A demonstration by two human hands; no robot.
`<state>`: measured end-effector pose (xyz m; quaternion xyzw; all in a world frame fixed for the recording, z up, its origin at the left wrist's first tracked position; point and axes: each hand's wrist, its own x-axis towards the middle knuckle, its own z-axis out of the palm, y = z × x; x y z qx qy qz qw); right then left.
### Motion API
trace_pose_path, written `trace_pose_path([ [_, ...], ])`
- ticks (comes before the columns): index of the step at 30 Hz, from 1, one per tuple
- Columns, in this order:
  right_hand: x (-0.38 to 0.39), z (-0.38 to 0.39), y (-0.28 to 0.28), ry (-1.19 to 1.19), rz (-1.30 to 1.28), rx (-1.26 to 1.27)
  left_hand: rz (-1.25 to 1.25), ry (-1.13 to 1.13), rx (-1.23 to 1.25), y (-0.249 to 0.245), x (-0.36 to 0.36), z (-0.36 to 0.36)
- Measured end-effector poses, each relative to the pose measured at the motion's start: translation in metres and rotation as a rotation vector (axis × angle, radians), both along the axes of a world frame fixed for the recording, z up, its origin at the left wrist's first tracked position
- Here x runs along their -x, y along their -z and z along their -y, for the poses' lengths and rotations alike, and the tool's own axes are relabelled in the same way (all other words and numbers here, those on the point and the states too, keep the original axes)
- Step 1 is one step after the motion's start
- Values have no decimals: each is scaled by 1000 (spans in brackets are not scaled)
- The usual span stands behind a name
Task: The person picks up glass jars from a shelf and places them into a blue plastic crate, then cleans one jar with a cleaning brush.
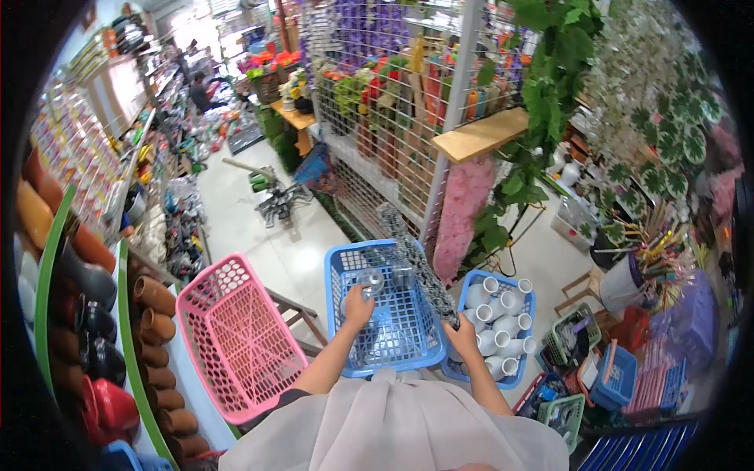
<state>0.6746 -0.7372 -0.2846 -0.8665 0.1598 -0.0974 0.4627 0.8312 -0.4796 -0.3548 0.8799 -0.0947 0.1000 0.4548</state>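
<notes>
While your left hand [359, 306] touched the clear glass [371, 280] inside the blue basket [336, 271], grip indeterminate, your right hand [462, 337] clenched its rim.

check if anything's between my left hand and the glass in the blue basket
Nothing visible: the left hand is at the glass in the blue basket; the right hand holds a dark strip along its right edge.

Left hand [359, 306] touches a clear glass [371, 279] inside the blue basket [397, 334]; right hand [463, 339] grips a patterned roll [418, 263] lying across it.
</notes>
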Motion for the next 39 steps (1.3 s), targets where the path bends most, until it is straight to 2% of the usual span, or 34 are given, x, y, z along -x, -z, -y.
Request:
trace_pose_path([
  [3, 30, 14, 0, 118, 16, 30, 24, 78, -64, 9, -29, 16],
  [4, 41, 17, 5, 167, 50, 13, -78, 113, -126, 12, -40, 20],
  [5, 49, 20, 10, 215, 85, -2, -77, 145, -123, 16, -48, 24],
  [6, 59, 17, -7, 236, 54, -3, -51, 180, -173, 19, -56, 29],
  [8, 77, 19, 0, 289, 31, -13, -83, 255, -331, 26, -72, 41],
  [9, 82, 16, -4, 313, 8, -29, -80, 280, -329, 27, -77, 49],
  [12, 96, 5, -12, 372, -6, -38, 49, 356, -451, 29, -88, 67],
  [16, 108, 1, -3, 384, 31, -27, -127, 425, -680, 25, -103, 81],
  [19, 109, -2, -9, 394, 21, -42, -216, 413, -748, 23, -107, 85],
  [23, 116, -1, -4, 381, -25, -54, -119, 401, -732, 26, -103, 86],
  [24, 116, -2, -4, 383, -58, -38, 18, 376, -671, 31, -97, 82],
  [25, 117, -2, -6, 380, -63, -40, 12, 375, -673, 36, -93, 79],
  [27, 114, -3, -9, 364, -82, -54, 82, 377, -500, 36, -87, 73],
  [29, 107, -3, -10, 345, -62, -67, 16, 360, -515, 28, -82, 66],
  [32, 95, 2, 6, 307, -37, -96, -52, 482, -440, 9, -74, 54],
  [37, 73, 0, 6, 242, -67, -102, -57, 467, -360, 15, -67, 41],
  [39, 65, -1, 4, 195, -31, -47, -88, 411, -71, 15, -60, 36],
])
